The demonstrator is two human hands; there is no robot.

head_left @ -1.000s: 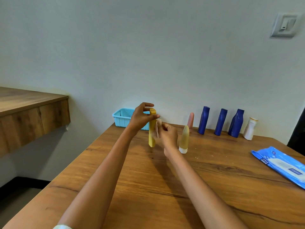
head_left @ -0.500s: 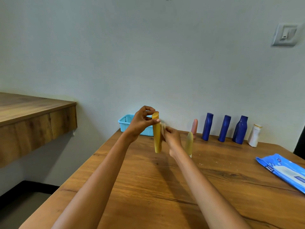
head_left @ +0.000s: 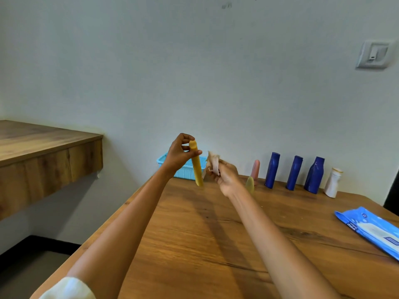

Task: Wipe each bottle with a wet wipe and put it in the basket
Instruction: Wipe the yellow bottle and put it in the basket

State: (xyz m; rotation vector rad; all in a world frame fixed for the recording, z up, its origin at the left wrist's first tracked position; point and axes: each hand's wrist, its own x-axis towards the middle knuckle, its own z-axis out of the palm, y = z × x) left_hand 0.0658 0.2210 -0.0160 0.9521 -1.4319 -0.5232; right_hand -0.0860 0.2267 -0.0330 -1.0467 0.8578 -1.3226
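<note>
Head view showed the left hand pinching the yellow bottle near its top, fingers closed round the cap end, with the bottle lifted clear of the surface. Its long axis ran nearly upright, top tipped a little to the left and lower end hanging toward the right. The right hand was closed on a crumpled wipe, held just beside the bottle's lower half; whether the wipe touched the bottle could not be told, though a narrow gap seemed to show.

The basket sat at the far left corner of the surface, against the wall, directly behind the left hand and the bottle. That was the relation that mattered: the bottle hung in front of the basket and slightly above its rim, so the left hand was much the nearer one, and a short reach forward and down would likely put the bottle in. The upright axis would probably need tilting so the bottle lay inside rather than stood over the rim.

Along the far edge stood 6 other bottles: a pale green one nearest the right hand, a pink one, 3 blue ones and a white one. The wipe pack lay at the right edge.
</note>
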